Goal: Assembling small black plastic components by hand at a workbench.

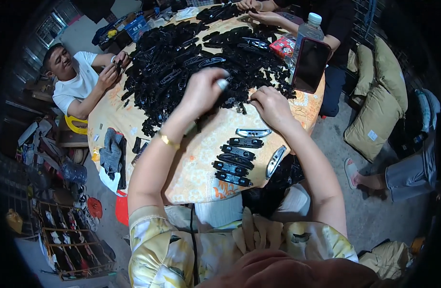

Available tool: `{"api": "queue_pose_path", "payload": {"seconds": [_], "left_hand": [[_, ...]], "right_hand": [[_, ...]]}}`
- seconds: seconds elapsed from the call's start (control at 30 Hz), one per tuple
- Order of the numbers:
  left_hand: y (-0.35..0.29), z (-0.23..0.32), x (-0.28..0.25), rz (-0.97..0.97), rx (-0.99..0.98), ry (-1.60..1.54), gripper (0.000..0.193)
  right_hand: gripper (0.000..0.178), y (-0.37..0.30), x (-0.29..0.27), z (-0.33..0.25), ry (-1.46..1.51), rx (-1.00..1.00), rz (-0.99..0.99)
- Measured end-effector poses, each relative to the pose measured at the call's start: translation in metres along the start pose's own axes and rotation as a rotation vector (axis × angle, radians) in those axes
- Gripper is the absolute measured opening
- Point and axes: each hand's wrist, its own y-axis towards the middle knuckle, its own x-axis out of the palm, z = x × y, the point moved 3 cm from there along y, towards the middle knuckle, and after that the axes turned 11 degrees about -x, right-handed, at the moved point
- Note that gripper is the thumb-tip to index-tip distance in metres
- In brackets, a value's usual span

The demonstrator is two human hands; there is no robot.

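Note:
Over the near side of a big heap of black plastic parts (pixel 167 62) hovers my left hand (pixel 201 93). Its fingers are bent and smeared by motion, with a pale spot at the thumb, so its hold is unclear. My right hand (pixel 274 108) rests at the heap's near right edge, fingers bent down and closed; whatever they grip is hidden. Small black pieces (pixel 240 107) lie between the hands. Nearer me, several black long clip-like parts (pixel 236 152) lie in a column. A shiny silver-and-black part (pixel 253 132) sits above them, another (pixel 276 161) to their right.
A phone (pixel 310 65) leans upright against a clear bottle (pixel 309 30) at the right, near a red packet (pixel 283 46). Grey gloves (pixel 112 151) lie at the table's left edge. One person (pixel 76 79) sits at the left, another's hands (pixel 268 17) work across. Tan sacks (pixel 378 115) stand rightward.

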Motion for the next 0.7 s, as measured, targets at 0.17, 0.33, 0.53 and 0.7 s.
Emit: {"api": "queue_pose_path", "payload": {"seconds": [0.17, 0.33, 0.53, 0.7], "left_hand": [[0.046, -0.054, 0.011, -0.053, -0.128, 0.327, 0.029], [0.055, -0.053, 0.017, -0.095, -0.074, 0.437, 0.029], [0.042, -0.046, 0.016, -0.095, -0.017, 0.254, 0.026], [0.022, -0.051, 0.003, 0.090, -0.018, 0.108, 0.027]], "right_hand": [[0.013, -0.006, -0.003, -0.003, -0.057, -0.092, 0.058], [0.019, -0.004, -0.014, -0.003, 0.055, -0.071, 0.216], [0.012, -0.004, -0.022, -0.004, 0.219, 0.028, 0.305], [0.014, -0.004, -0.026, -0.007, 0.138, -0.142, 0.314]]}}
